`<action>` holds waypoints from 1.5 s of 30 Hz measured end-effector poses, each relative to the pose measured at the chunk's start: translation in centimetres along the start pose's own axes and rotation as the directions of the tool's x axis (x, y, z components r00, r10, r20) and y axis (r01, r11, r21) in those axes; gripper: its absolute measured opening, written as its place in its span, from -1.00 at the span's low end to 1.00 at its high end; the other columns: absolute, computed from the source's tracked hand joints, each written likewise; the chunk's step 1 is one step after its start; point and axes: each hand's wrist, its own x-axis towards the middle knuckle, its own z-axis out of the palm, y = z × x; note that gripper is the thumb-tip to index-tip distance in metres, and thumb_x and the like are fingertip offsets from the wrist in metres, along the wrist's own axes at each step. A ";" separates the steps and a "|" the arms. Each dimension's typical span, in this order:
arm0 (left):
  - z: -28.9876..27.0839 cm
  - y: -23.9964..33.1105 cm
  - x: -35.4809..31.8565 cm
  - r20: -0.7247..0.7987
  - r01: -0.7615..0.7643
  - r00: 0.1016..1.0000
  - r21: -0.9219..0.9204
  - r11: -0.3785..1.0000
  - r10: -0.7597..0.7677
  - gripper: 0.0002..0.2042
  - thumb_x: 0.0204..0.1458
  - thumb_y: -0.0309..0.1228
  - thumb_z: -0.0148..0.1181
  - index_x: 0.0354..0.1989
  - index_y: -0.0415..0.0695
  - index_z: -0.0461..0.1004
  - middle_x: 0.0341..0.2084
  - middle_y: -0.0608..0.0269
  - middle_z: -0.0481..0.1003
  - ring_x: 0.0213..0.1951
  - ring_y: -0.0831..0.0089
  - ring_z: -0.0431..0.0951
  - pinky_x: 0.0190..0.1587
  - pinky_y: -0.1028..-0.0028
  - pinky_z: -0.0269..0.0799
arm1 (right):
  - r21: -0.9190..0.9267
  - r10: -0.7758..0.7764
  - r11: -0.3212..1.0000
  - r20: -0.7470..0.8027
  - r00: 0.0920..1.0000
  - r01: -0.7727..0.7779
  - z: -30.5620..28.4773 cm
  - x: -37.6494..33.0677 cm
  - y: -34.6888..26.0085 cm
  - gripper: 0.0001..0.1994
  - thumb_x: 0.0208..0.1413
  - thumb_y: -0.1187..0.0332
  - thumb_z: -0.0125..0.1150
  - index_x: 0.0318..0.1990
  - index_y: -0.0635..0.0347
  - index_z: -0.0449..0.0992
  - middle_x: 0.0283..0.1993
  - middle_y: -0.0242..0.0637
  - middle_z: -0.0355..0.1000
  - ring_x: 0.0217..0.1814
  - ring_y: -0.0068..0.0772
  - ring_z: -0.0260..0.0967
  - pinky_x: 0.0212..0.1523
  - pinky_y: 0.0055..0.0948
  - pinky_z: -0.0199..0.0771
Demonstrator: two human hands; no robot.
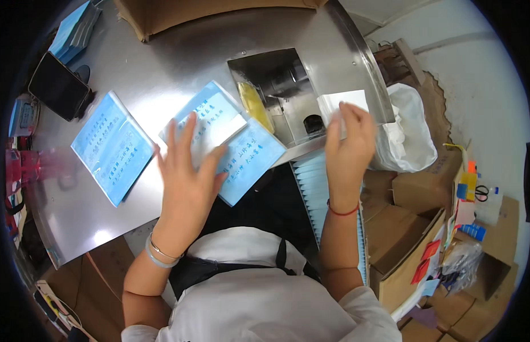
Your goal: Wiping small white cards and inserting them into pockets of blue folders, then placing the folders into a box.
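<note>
My left hand [188, 171] is spread over two overlapping light-blue packets, a farther one [205, 105] and a nearer one [251, 157], both with printed writing. A small white card [228, 130] lies across them beside my fingers, partly hidden. My left fingers look slightly blurred. At the right, my right hand [350, 137] has its thumb and fingers curled in a pinch at a white card [333, 101] by the table's right edge. The palm hides part of that card. Left of my left hand, another blue packet [112, 149] lies flat on the table.
The metal table [162, 65] has a rectangular cut-out [276, 74] with a yellow piece [255, 105] inside. A phone [58, 86] and stacked blue packets [74, 31] sit at left. A row of blue packets [313, 194], a white-lined bin [413, 142] and cardboard boxes [396, 228] stand right.
</note>
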 end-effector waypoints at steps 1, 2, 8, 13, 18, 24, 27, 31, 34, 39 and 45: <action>0.8 -0.5 0.1 0.080 -0.049 0.995 -0.088 0.995 0.056 -0.60 -0.15 -0.43 0.44 -0.10 -0.02 0.46 0.41 -0.06 0.05 0.43 -0.24 -0.06 0.35 -0.29 -0.19 | -0.162 -0.005 0.987 0.055 0.998 0.014 0.5 -0.4 1.1 -0.80 0.07 0.53 0.22 -0.16 0.43 0.60 -0.11 -0.10 0.41 -0.06 -0.08 0.31 -0.07 -0.21 0.41; 0.9 -0.8 0.9 0.160 -0.095 0.979 -0.180 0.979 0.125 -0.64 -0.12 -0.42 0.44 -0.12 0.00 0.47 0.44 -0.01 0.01 0.46 -0.21 -0.12 0.38 -0.26 -0.25 | -0.166 -0.004 0.986 0.051 0.999 0.012 0.5 -0.5 1.1 -0.80 0.07 0.53 0.22 -0.16 0.43 0.60 -0.11 -0.10 0.41 -0.06 -0.08 0.31 -0.07 -0.21 0.41; 0.7 -0.1 5.5 0.108 -0.306 0.948 0.060 0.950 0.298 -0.43 -0.21 0.02 0.43 -0.11 -0.09 0.47 0.36 -0.15 0.13 0.37 -0.20 0.12 0.27 -0.26 0.07 | -0.156 -0.049 0.986 0.071 0.996 0.060 0.1 0.1 1.8 -0.79 0.03 0.53 0.25 -0.17 0.40 0.61 -0.18 -0.15 0.39 -0.14 -0.11 0.32 -0.12 -0.24 0.41; -1.7 -0.6 3.8 0.203 -0.185 0.965 0.077 0.980 0.167 -0.33 -0.16 0.28 0.24 -0.13 -0.11 0.48 0.32 -0.14 0.21 0.24 -0.19 0.28 0.10 -0.12 0.22 | -0.023 -0.065 0.997 0.154 0.986 0.069 -1.1 0.8 2.7 -0.79 -0.02 0.56 0.28 -0.18 0.37 0.62 -0.20 -0.19 0.39 -0.18 -0.15 0.33 -0.15 -0.27 0.42; -4.0 -1.5 1.6 0.318 -0.151 0.942 0.109 0.983 0.109 -0.46 0.08 0.17 0.10 -0.07 -0.09 0.48 0.38 0.07 0.18 0.21 0.02 0.35 0.02 0.22 0.36 | -0.023 -0.065 0.997 0.242 0.968 0.073 -1.7 1.0 3.5 -0.76 -0.04 0.56 0.31 -0.16 0.36 0.62 -0.21 -0.19 0.40 -0.18 -0.16 0.34 -0.17 -0.28 0.42; 0.8 -1.3 0.8 0.156 0.068 0.987 -0.217 0.974 -0.034 -0.70 0.05 -0.26 0.25 -0.13 -0.17 0.46 0.33 0.07 0.25 -0.16 0.28 0.48 -0.11 0.39 0.34 | -0.018 -0.069 0.997 0.185 0.980 0.074 -1.3 1.0 3.2 -0.74 -0.01 0.49 0.33 -0.13 0.35 0.61 -0.21 -0.17 0.40 -0.18 -0.14 0.34 -0.17 -0.28 0.41; 2.2 0.1 1.6 -0.066 -0.019 0.998 -0.077 0.997 0.014 -0.80 0.00 -0.42 0.16 -0.18 -0.15 0.45 0.25 0.03 0.35 -0.25 0.34 0.43 -0.18 0.40 0.22 | -0.021 -0.036 0.999 0.214 0.976 0.041 -1.6 1.2 2.7 -0.75 0.02 0.46 0.31 -0.13 0.35 0.61 -0.22 -0.16 0.40 -0.17 -0.14 0.34 -0.16 -0.24 0.40; 2.3 0.4 1.9 -0.045 0.002 0.999 -0.091 0.996 -0.007 -0.79 0.01 -0.42 0.16 -0.17 -0.15 0.46 0.24 0.04 0.36 -0.24 0.33 0.41 -0.15 0.39 0.24 | -0.123 -0.051 0.990 0.188 0.981 0.075 -0.8 1.0 2.9 -0.75 0.02 0.46 0.29 -0.12 0.35 0.61 -0.22 -0.15 0.39 -0.17 -0.11 0.33 -0.13 -0.21 0.39; 2.4 0.1 1.6 -0.046 -0.025 0.999 -0.149 0.989 0.018 -0.76 0.01 -0.43 0.15 -0.13 -0.17 0.46 0.25 0.02 0.35 -0.24 0.31 0.40 -0.10 0.37 0.27 | -0.103 -0.048 0.992 0.160 0.986 0.066 -0.5 0.8 3.0 -0.75 0.03 0.50 0.26 -0.10 0.35 0.60 -0.23 -0.15 0.39 -0.17 -0.09 0.33 -0.12 -0.22 0.39; 2.3 0.6 1.3 -0.114 0.059 0.990 -0.207 0.977 -0.084 -0.70 -0.03 -0.47 0.15 -0.06 -0.13 0.49 0.19 -0.04 0.36 -0.20 0.22 0.41 -0.04 0.29 0.33 | 0.001 -0.086 0.996 0.213 0.973 0.088 -1.8 1.2 4.0 -0.70 0.00 0.56 0.22 -0.05 0.34 0.58 -0.20 -0.17 0.42 -0.13 -0.07 0.33 -0.08 -0.21 0.39; 0.2 -1.2 2.5 0.059 -0.130 0.988 -0.211 0.969 0.145 -0.50 -0.14 -0.41 0.28 0.09 -0.14 0.50 0.16 0.08 0.37 -0.26 0.23 0.39 -0.12 0.29 0.34 | 0.299 -0.571 0.819 0.347 0.744 0.489 -1.4 -3.4 -6.5 -0.65 0.02 0.43 0.22 0.02 0.03 0.60 -0.02 -0.13 0.50 0.06 -0.06 0.45 0.22 -0.03 0.38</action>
